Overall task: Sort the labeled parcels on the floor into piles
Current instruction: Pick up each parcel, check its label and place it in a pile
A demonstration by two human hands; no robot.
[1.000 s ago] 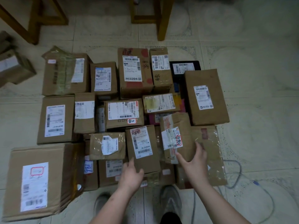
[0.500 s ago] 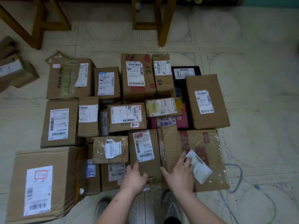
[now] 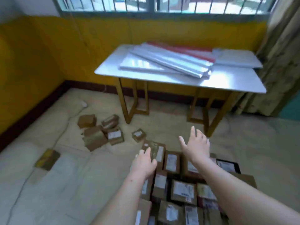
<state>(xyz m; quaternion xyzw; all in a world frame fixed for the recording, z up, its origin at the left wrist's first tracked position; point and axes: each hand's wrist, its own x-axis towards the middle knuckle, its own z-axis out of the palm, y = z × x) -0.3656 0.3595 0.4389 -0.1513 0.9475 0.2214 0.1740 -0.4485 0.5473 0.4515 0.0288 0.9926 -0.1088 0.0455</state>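
As the view lifts from parcels (image 3: pixel 183 190) to table (image 3: pixel 178 78), left hand (image 3: pixel 143 163), right hand (image 3: pixel 196 146) — both released, empty.

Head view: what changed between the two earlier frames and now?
The view swung up from the parcels to the table and wall. The right hand, earlier on a taped parcel, is now raised, open and empty. The left hand has moved forward over the far edge of the main pile, holding nothing. The pile looks the same.
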